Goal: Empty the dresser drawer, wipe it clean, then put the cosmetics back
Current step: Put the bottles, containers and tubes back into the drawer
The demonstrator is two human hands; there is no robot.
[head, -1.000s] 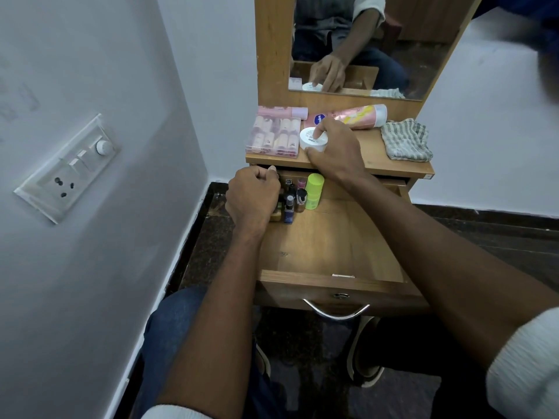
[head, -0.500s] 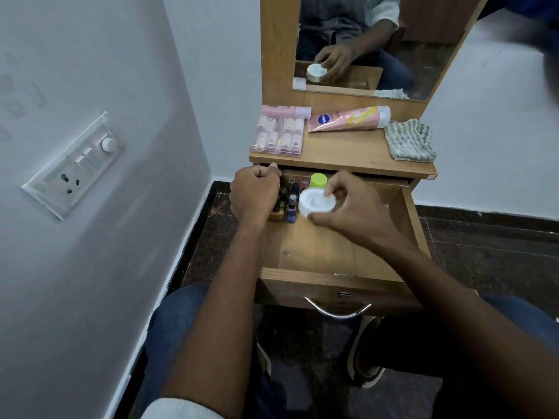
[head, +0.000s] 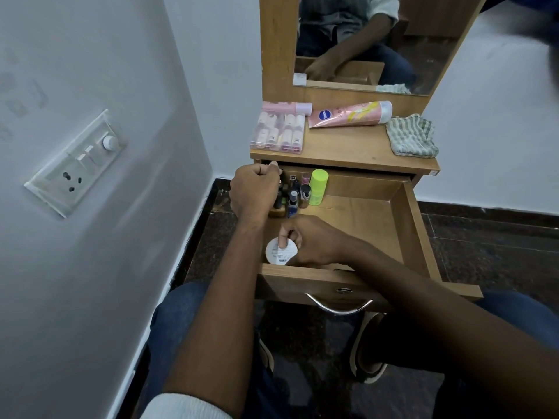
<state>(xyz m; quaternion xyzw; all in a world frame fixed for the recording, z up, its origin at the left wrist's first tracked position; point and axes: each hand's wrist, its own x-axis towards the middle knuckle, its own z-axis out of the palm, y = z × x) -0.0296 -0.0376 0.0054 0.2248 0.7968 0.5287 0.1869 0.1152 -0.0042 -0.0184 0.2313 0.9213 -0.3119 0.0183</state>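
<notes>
Putting cosmetics back, drawer (head: 408,225) pulled open. My right hand (head: 314,241) pinches the white cream jar (head: 279,251) at the drawer's 7 o'clock corner, just inside the front wall, label side facing up at me. Can't tell if it's touching the drawer floor yet.

Risks: jar looks tipped, so letting go now could leave it on its edge and rolling toward the small bottles (head: 292,198) at 11 o'clock. My left hand (head: 255,189) sits right against that cluster, so any jerk topples them like dominoes, the green bottle (head: 317,187) beside them included. My right forearm lies over the drawer front; leaning on it could shove the drawer.

Pose: left hand is a closed fist at the drawer's back-left corner, thumb up by the counter (head: 348,148) edge; seems to grip something there, can't tell what. Right arm reaches in from 5 o'clock, wrist bent, thumb and fingers curled on the jar rim.

To go back yet: pink tube (head: 351,114), clear box of little bottles (head: 279,131) at 12 o'clock. Striped cloth (head: 411,136) lies at 1 o'clock.
</notes>
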